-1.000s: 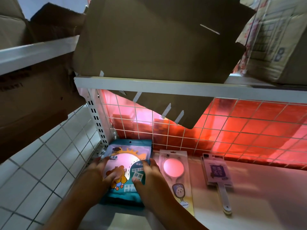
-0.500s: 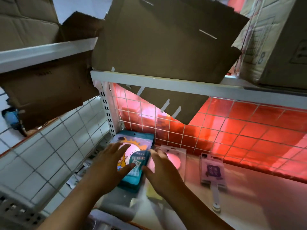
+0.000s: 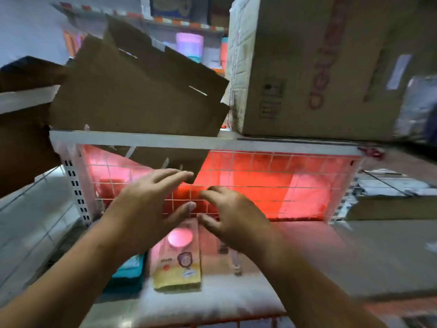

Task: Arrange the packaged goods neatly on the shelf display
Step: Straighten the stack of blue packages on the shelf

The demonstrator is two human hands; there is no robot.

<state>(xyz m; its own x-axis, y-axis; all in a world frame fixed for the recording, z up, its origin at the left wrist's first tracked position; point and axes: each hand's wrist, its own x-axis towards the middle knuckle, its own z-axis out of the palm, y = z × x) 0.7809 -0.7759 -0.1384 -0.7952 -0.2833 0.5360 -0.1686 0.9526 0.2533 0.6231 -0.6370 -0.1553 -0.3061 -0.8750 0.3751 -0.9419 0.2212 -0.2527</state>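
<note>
Left grip [image 3: 146,204], right grip [image 3: 234,216] risen off teal packet [image 3: 128,271], both spread, white shelf [image 3: 307,256], red-lit grid [image 3: 260,181]

Carton [image 3: 319,67] lettering — red, blurred — cannot be read.

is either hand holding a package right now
No, the left hand and right hand both hover empty with fingers spread above the yellow package.
</note>
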